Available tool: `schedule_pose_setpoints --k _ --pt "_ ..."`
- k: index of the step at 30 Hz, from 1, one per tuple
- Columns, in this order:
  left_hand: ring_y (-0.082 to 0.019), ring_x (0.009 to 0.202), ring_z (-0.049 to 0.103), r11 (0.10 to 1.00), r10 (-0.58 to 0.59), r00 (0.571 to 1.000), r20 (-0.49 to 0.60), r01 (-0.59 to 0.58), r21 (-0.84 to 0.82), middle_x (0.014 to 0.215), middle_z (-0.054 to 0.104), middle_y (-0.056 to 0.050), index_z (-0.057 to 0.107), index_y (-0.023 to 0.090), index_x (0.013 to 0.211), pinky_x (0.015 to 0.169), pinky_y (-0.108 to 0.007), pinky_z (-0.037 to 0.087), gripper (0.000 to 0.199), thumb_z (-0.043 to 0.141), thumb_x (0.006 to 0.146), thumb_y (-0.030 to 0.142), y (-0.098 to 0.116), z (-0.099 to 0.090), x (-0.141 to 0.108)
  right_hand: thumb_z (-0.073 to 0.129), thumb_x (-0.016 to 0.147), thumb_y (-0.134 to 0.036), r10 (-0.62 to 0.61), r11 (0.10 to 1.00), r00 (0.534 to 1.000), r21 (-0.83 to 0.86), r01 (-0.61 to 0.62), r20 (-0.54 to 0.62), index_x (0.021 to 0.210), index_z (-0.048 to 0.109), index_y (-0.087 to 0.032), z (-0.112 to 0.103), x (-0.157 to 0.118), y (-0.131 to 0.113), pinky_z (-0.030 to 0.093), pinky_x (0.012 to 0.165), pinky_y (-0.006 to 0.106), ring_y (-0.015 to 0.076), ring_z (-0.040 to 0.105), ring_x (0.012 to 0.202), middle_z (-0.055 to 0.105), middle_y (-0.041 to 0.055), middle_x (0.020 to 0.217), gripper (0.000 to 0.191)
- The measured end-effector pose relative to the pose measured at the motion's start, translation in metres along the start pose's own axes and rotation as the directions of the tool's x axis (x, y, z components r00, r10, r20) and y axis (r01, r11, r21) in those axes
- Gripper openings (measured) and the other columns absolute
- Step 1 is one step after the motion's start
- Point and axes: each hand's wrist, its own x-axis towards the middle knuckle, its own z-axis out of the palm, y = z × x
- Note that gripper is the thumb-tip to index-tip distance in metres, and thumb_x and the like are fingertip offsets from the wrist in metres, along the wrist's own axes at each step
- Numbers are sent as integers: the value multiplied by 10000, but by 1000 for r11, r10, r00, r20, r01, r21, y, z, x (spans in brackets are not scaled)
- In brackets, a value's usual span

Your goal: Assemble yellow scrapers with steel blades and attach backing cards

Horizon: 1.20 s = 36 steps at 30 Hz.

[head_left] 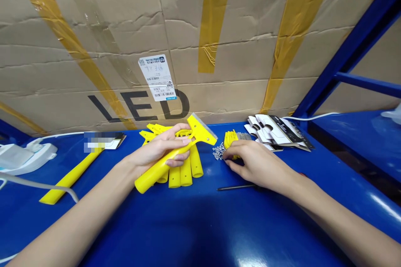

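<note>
My left hand (167,148) is wrapped round the handle of a yellow scraper (153,173), tilted with its wide head and metal blade up to the right. Behind and beneath it lie several more yellow scraper handles (186,174). On the right, my right hand (250,160) has its fingertips pinched together at a pile of small silvery screws or nuts (217,152); what they hold, if anything, is hidden. Against these fingers lies a stack of small yellow pieces (230,137) with metal plates. A dark thin rod, like a screwdriver shaft (234,187), runs under my right wrist.
A large taped cardboard box (184,33) stands along the back of the blue table (175,229). Printed cards (275,131) are stacked at the back right. Another yellow scraper (73,175) with a card lies left, near a white power strip (31,158) and cables. A blue frame post (338,50) rises right.
</note>
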Motion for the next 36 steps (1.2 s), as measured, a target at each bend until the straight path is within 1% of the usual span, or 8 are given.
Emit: schedule_pose_setpoints --k 9,18,21,24,26,29,33,36 --pt "-32 385 352 999 -12 1000 0 12 -32 598 503 52 310 257 1122 392 -99 277 252 439 974 98 0 6 -1 577 797 -54 68 996 997 58 -71 47 798 707 -195 2 3 -4 433 653 297 166 642 674 730 19 748 191" --pt "-32 392 356 999 -14 1000 -9 14 -29 601 502 54 325 259 1128 397 -98 274 250 461 977 113 1 6 0 605 820 -87 33 996 981 88 -17 -192 927 786 -177 -1 6 -4 469 677 314 185 653 694 745 46 778 229" --pt "-30 398 356 1000 -17 1000 7 17 -20 615 522 43 349 260 1142 402 -105 278 255 510 974 158 -2 3 0 606 873 -157 82 965 966 261 -16 -244 931 794 -169 -8 3 -1 522 687 320 184 686 707 770 56 823 197" --pt "-31 403 363 999 -41 999 24 42 -26 606 521 48 373 257 1169 406 -108 276 278 555 968 198 -6 4 -1 658 877 -266 221 838 941 543 -50 -255 928 789 -175 -11 2 -4 580 730 317 193 738 757 798 57 879 167" --pt "-34 407 376 997 -61 998 31 62 -47 599 513 58 385 257 1167 411 -112 282 286 579 962 209 -8 8 -1 705 854 -314 269 769 920 639 -28 -284 912 785 -183 -12 2 -9 592 738 312 200 751 780 803 55 896 164" --pt "-37 407 390 992 -90 994 54 95 -88 604 512 69 397 267 1129 414 -118 288 280 610 953 217 -9 16 -2 725 848 -298 236 789 892 612 56 -385 867 779 -194 -13 5 -20 577 700 301 190 736 749 796 42 854 119" --pt "-37 430 424 986 -120 990 78 128 -110 663 517 68 417 269 1114 422 -126 300 281 628 945 192 -10 24 -2 692 877 -212 96 869 845 458 187 -526 842 772 -208 -12 8 -29 553 716 313 176 704 741 782 38 837 87" --pt "-47 464 453 988 -104 988 113 115 -101 694 504 63 445 274 1142 424 -130 303 297 641 937 186 -12 25 -2 692 881 -196 18 882 820 394 256 -572 849 769 -221 -11 9 -30 539 712 316 174 681 756 760 38 835 87"
